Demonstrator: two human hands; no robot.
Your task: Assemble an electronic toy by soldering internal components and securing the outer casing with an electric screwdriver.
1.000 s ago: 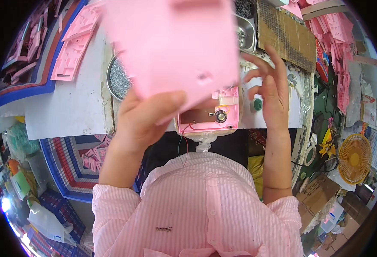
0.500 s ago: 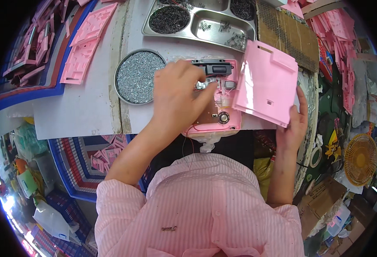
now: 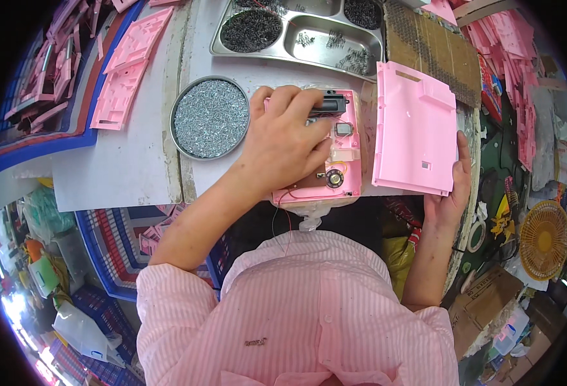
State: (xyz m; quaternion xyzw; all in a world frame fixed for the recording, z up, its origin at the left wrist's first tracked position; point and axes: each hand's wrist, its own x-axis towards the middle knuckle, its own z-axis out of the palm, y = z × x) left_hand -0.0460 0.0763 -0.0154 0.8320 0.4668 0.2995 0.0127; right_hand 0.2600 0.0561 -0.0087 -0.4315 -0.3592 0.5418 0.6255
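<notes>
A pink plastic housing [image 3: 353, 145] lies open on the table before me, its inside facing up. In it are a black oblong part [image 3: 335, 103], a small metal-framed piece [image 3: 343, 129], a round black-rimmed part [image 3: 334, 178] and thin wires. My left hand [image 3: 287, 135] rests over the housing's left half, fingers curled by the black part's left end; what the fingertips hold is hidden. My right hand [image 3: 449, 193] grips the lower right edge of a pink plastic cover [image 3: 412, 128], raised and tilted beside the housing, apart from it.
Left of the housing stands a round tin [image 3: 175, 122] full of small screws. A metal compartment tray [image 3: 299, 59] with springs and dark small parts lies at the back. Corrugated cardboard [image 3: 428, 55], pink shells [image 3: 129, 67] and a blue-edged crate [image 3: 106, 280] surround the work spot.
My left hand has shifted from a pinch over the housing's middle to curl over its upper left. The pink cover in my right hand has moved slightly right, away from the housing, and turned more upright.
</notes>
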